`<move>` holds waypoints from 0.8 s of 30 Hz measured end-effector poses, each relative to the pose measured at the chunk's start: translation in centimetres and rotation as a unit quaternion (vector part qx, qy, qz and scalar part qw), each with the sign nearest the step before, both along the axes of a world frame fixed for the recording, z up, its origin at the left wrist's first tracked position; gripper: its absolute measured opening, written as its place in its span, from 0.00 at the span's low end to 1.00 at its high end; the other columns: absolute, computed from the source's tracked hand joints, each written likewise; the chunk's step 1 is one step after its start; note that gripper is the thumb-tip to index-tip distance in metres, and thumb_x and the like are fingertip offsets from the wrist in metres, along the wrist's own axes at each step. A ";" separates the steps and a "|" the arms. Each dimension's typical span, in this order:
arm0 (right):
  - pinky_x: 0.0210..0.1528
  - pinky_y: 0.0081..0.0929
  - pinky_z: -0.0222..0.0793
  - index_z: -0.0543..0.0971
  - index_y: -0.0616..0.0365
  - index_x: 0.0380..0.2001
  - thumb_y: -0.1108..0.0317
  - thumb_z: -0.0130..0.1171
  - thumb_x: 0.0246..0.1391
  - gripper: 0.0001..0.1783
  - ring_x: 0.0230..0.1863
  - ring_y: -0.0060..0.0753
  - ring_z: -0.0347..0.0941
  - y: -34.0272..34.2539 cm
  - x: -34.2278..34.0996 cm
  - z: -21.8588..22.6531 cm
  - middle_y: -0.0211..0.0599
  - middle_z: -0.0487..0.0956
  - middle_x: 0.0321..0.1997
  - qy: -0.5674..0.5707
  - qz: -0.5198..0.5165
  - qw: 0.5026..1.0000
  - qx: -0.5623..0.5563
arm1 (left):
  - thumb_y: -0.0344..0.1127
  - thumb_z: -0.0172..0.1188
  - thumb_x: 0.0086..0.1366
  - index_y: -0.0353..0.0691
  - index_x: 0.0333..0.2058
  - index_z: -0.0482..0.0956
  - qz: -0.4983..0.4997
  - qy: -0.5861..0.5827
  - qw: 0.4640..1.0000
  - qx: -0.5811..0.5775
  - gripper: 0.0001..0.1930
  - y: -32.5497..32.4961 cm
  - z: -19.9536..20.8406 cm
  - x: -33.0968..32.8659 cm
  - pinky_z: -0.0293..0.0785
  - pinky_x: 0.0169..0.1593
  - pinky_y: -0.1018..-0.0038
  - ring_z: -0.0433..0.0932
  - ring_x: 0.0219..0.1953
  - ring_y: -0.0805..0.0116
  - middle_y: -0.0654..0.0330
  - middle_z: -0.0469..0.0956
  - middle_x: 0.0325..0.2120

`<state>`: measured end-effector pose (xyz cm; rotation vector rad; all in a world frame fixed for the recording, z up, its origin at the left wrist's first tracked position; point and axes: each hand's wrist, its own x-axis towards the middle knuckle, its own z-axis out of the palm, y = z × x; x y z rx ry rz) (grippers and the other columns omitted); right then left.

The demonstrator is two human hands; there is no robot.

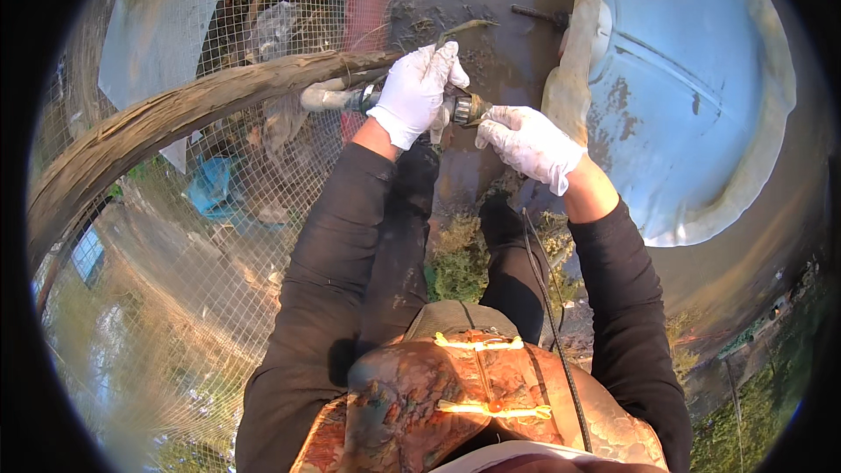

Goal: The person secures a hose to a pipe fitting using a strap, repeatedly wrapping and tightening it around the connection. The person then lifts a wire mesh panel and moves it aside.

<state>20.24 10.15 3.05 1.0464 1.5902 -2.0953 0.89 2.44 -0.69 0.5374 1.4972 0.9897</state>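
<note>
In front of the person's legs (405, 236), the left hand (413, 95) curls closed around a pipe joint (461, 109) and the right hand (532, 145) pinches its ringed end (476, 110). Farther off, right, a pale-rimmed blue tub (679, 153) bears smears of mud (617, 111)

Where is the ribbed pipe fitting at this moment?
In the head view, the fitting is above the centre, between the left hand and the right hand, to the right of the log.
</note>
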 end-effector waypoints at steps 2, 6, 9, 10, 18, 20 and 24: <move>0.24 0.19 0.56 0.80 0.57 0.32 0.60 0.55 0.63 0.12 0.22 0.15 0.63 1.1 -0.6 -0.2 0.26 0.76 0.23 -0.051 -0.040 0.997 -0.038 | 0.45 0.53 0.77 0.39 0.32 0.81 0.067 -0.052 0.996 0.003 0.18 -1.3 0.6 -0.1 0.70 0.41 0.77 0.75 0.33 0.77 0.66 0.80 0.28; 0.26 0.20 0.60 0.79 0.58 0.31 0.62 0.60 0.64 0.11 0.23 0.16 0.66 3.3 -2.0 -1.0 0.26 0.77 0.23 -0.096 0.019 0.994 -0.053 | 0.44 0.53 0.76 0.39 0.35 0.82 0.122 0.015 0.990 0.061 0.16 -2.8 0.9 0.9 0.69 0.41 0.77 0.73 0.33 0.78 0.66 0.83 0.31; 0.25 0.21 0.61 0.78 0.59 0.31 0.61 0.63 0.63 0.13 0.22 0.15 0.65 4.2 -2.6 -1.2 0.23 0.75 0.22 -0.099 0.036 0.991 -0.080 | 0.43 0.53 0.77 0.39 0.36 0.83 0.145 0.015 0.988 0.059 0.16 -3.0 0.7 0.8 0.68 0.39 0.78 0.71 0.31 0.80 0.66 0.83 0.32; 0.25 0.21 0.61 0.78 0.59 0.31 0.61 0.63 0.63 0.13 0.22 0.15 0.65 4.4 -2.8 -1.2 0.22 0.74 0.22 -0.107 0.043 0.990 -0.077 | 0.43 0.53 0.76 0.39 0.36 0.83 0.148 0.010 0.987 0.058 0.16 -3.1 0.6 0.6 0.67 0.39 0.79 0.70 0.30 0.80 0.66 0.83 0.32; 0.24 0.30 0.63 0.80 0.62 0.34 0.56 0.63 0.63 0.17 0.18 0.26 0.70 3.2 -2.7 -0.7 0.33 0.74 0.16 -0.098 0.034 0.994 -0.022 | 0.41 0.53 0.77 0.37 0.41 0.84 0.192 0.041 0.980 0.033 0.15 -5.1 1.7 1.4 0.70 0.38 0.81 0.73 0.33 0.80 0.61 0.85 0.38; 0.25 0.30 0.62 0.80 0.62 0.34 0.56 0.63 0.63 0.17 0.19 0.26 0.70 2.9 -2.3 -0.5 0.33 0.74 0.16 -0.095 0.025 0.995 -0.023 | 0.40 0.53 0.77 0.37 0.42 0.84 0.212 0.043 0.976 0.026 0.14 -5.7 2.0 2.0 0.71 0.39 0.80 0.75 0.35 0.80 0.60 0.85 0.40; 0.25 0.29 0.63 0.81 0.62 0.35 0.55 0.63 0.63 0.18 0.20 0.25 0.70 3.6 -2.8 -0.1 0.34 0.77 0.18 -0.081 0.050 0.995 -0.017 | 0.39 0.52 0.77 0.37 0.44 0.83 0.270 0.023 0.961 0.054 0.14 -6.0 1.7 2.8 0.73 0.40 0.80 0.78 0.37 0.78 0.60 0.85 0.42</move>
